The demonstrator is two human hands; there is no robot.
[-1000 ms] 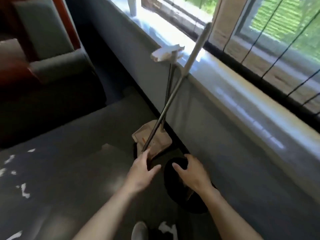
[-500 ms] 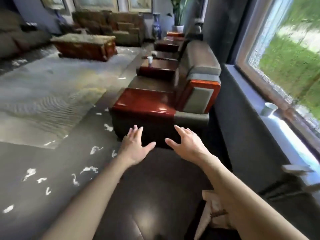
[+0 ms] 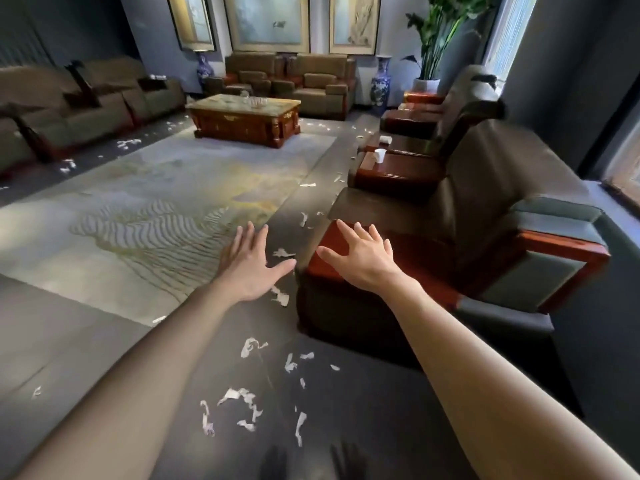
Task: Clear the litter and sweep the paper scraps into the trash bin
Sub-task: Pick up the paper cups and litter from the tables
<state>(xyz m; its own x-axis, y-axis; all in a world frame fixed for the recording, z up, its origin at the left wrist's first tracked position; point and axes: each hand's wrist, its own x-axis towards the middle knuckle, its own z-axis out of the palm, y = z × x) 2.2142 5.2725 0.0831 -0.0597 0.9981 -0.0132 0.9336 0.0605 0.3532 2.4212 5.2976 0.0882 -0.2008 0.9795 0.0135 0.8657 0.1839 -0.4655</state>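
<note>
Along the left wall runs a long olive-brown sofa with dark wood trim [image 3: 86, 112], and a few torn bits of white paper lie on the dark grey floor [image 3: 104, 358] just in front of it. A pale patterned rug [image 3: 156, 209] fills the middle of the room, with a carved red-brown wooden coffee table [image 3: 242, 123] at its far end.

The left hand [image 3: 249, 271] hovers palm down over the rug's near edge, its fingers [image 3: 242, 237] straight, spread wide and holding nothing. Below and between the forearms lies the main cluster of white torn paper scraps [image 3: 239, 398], loose on the floor. More are strewn ahead beside the chairs.

The right hand [image 3: 365, 263] is equally bare, fingers [image 3: 346, 230] splayed, in front of the glossy red wooden arm of an olive armchair [image 3: 485, 209]. Further back, a small white paper cup [image 3: 380, 155] stands upright on a red wooden tabletop [image 3: 398, 171] between the chairs.

Neither a trash bin nor a broom is in view, so the sweeping looks not yet begun. The risks, as I judge them: the scraps are light, and a footstep or a brisk stroke could scatter them under the armchair or onto the rug, where the pile may snag them. The cup could tip if knocked — I cannot tell whether it is empty.
</note>
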